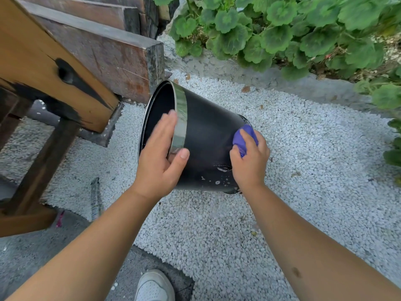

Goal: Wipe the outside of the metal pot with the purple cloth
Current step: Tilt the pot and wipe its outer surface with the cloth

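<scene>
Two hands, centre frame: left hand (159,155) gripping tilted black metal pot (206,135) at shiny rim; right hand (249,158) clutching bunched purple cloth (244,135) against pot wall

Bare forearms, no sleeves; white shoe (154,286), perforated toe, prob. sneaker.

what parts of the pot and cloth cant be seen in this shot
Head view, the only one:
- Far side and underside of the pot: turned away from the camera.
- Most of the purple cloth: bunched inside the right hand.
- Part of the shiny rim band and pot mouth: behind the left hand, which grips the rim.
- Pot's base: faces away, only its edge shows.
- The white specks low on the pot wall: too small to identify.
</scene>
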